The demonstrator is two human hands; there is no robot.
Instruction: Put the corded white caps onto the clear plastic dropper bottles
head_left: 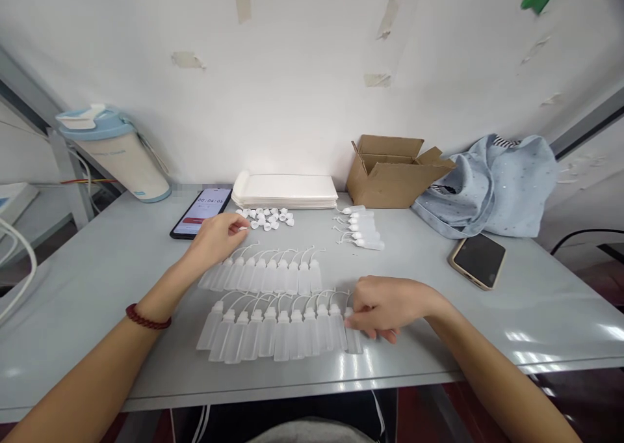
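My left hand [221,236] is closed in a pinch at the left edge of a loose pile of small white caps [268,219], with a cap at its fingertips. My right hand [385,306] has its fingers curled and its thumb on the rightmost small plastic dropper bottle [354,343] of the front row; the bottle's upper part is partly covered. Several more translucent bottles [281,340] lie side by side in that row, each with a thin bent tube at its neck. Behind them lies a second row of such bottles [270,277].
Several capped bottles [363,225] lie behind my right hand. A stack of white envelopes [290,189] and an open cardboard box [390,181] stand by the wall. A phone running a timer [199,212], a tumbler [121,157], a blue cloth bag [507,189] and another phone [478,261] flank them.
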